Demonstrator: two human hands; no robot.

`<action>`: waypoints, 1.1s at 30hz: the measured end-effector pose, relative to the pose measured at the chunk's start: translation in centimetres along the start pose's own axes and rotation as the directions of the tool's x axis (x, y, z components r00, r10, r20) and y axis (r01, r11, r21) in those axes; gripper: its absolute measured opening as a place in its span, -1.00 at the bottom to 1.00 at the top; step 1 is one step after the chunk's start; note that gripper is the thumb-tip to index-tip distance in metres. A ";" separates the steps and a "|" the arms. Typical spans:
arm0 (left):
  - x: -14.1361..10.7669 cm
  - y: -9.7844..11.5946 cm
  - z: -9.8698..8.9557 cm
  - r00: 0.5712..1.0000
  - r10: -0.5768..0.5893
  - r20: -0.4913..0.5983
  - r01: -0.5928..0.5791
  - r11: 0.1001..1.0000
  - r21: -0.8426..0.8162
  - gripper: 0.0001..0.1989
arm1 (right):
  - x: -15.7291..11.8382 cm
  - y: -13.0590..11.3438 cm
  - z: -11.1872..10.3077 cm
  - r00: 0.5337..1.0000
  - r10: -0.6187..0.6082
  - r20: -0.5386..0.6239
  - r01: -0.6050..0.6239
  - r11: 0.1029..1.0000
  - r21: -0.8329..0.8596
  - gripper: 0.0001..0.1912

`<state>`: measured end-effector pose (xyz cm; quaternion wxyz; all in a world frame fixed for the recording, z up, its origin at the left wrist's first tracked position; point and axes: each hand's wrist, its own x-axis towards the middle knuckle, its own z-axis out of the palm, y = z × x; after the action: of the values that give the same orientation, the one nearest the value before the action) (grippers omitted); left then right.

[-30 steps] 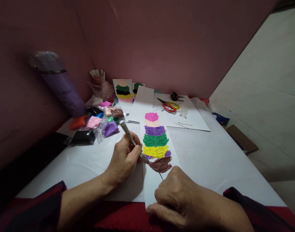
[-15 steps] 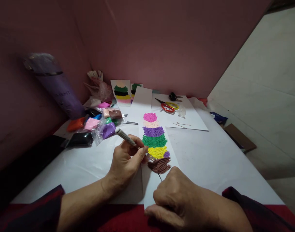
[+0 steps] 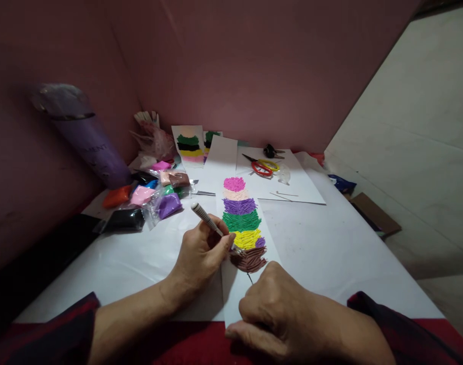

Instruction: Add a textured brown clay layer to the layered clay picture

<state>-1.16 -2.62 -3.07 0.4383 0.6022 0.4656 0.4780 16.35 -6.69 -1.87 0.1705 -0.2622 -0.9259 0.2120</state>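
Note:
My left hand (image 3: pixel 203 253) grips a pale, ringed pen-like tool (image 3: pixel 206 218), its tip at the left edge of a brown textured band (image 3: pixel 248 259). This band lies lowest on a narrow white card (image 3: pixel 235 299), under yellow, green (image 3: pixel 241 221), purple, peach and pink bands. A small purple lump (image 3: pixel 260 242) sits at the yellow band's right end. My right hand (image 3: pixel 277 309) rests closed on the card's lower part, below the brown band. A thin dark line shows between the band and its knuckles. Its fingertips are hidden, so anything within them cannot be made out.
Bagged coloured clay (image 3: pixel 169 205) and a purple bottle (image 3: pixel 92 142) are at the left. Scissors (image 3: pixel 262 167) and thin sticks (image 3: pixel 286 194) lie on white board (image 3: pixel 311 190) at the back. Another banded card (image 3: pixel 189 147) leans near the wall.
My left hand and its tool have shifted slightly right, and the tool stands a little steeper. My right hand keeps its place on the card. The whole view has shifted slightly.

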 end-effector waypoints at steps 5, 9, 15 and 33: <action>0.0 -0.3 -0.2 0.999 0.035 -0.026 -0.033 0.997 0.072 -0.90 | 0.0 0.0 0.1 1.000 0.001 0.002 -0.001 1.000 -0.025 -0.58; 0.0 -0.6 -0.3 0.997 0.068 -0.028 -0.065 0.994 0.093 -0.92 | -0.1 0.2 0.2 1.000 -0.009 -0.021 0.008 1.000 -0.007 -0.58; 0.1 -0.7 -0.6 0.996 0.089 -0.033 -0.084 0.990 0.116 -0.93 | 0.0 0.2 0.2 1.000 0.012 -0.014 -0.011 0.999 0.044 -0.58; 0.1 -0.3 -1.3 0.989 0.053 -0.139 -0.037 0.993 0.115 -0.92 | 0.0 0.2 0.1 1.000 0.010 0.012 -0.011 0.998 0.063 -0.58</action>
<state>-2.51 -2.32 -3.09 0.3588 0.6007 0.5080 0.5022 16.38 -6.56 -2.11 0.1720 -0.2604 -0.9183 0.2438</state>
